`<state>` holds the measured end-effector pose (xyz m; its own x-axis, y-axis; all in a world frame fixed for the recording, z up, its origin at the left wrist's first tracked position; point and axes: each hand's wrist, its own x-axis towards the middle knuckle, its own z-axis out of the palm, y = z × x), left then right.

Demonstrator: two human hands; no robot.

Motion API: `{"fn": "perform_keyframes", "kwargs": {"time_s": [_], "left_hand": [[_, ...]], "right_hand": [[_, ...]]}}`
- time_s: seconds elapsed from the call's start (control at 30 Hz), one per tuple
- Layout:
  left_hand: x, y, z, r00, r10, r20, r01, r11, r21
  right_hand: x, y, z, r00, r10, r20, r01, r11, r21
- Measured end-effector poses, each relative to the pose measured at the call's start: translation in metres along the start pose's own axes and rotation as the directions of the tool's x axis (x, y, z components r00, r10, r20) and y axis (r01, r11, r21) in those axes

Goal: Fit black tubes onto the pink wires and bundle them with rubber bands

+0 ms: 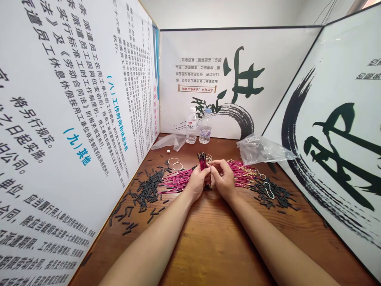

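Observation:
My left hand (197, 182) is wrapped round an upright bundle of thin magenta sticks with black ends (203, 159). My right hand (222, 177) is closed beside it, thumb and fingers pinched against the bundle's right side. What sits between those right fingertips is too small to make out. Loose magenta sticks (175, 180) lie on the table left of my hands, and a second spread of magenta sticks with pale tips (242, 172) lies to the right. Short black pieces (150, 188) are heaped at the left, with another heap of black pieces (275, 194) at the right.
White rubber bands (175, 164) lie among the piles on the wooden table (208, 246). Two plastic bottles (205, 129) stand at the back. A clear plastic bag (262, 149) is at back right, another plastic bag (171, 141) at back left. Printed panels (253, 47) enclose three sides.

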<state>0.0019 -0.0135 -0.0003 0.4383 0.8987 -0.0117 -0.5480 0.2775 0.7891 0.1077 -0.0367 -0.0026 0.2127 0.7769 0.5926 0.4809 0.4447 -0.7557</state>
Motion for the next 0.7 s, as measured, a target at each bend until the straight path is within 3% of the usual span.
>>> {"fn": "perform_keyframes", "kwargs": {"time_s": [0.3,0.5,0.7], "left_hand": [[-0.004,0.000,0.002,0.998,-0.019,0.056,0.014,0.996,0.086],[-0.003,0.001,-0.003,0.992,-0.047,0.114,0.042,0.998,0.051],[-0.004,0.001,-0.003,0.988,-0.063,0.141,0.055,0.997,0.058]], "right_hand": [[0.001,0.001,0.001,0.998,0.017,-0.057,-0.015,0.999,0.038],[0.002,-0.006,0.000,0.985,0.005,-0.172,0.013,0.994,0.108],[0.005,-0.012,0.000,0.979,0.031,-0.200,-0.003,0.990,0.139]]}}
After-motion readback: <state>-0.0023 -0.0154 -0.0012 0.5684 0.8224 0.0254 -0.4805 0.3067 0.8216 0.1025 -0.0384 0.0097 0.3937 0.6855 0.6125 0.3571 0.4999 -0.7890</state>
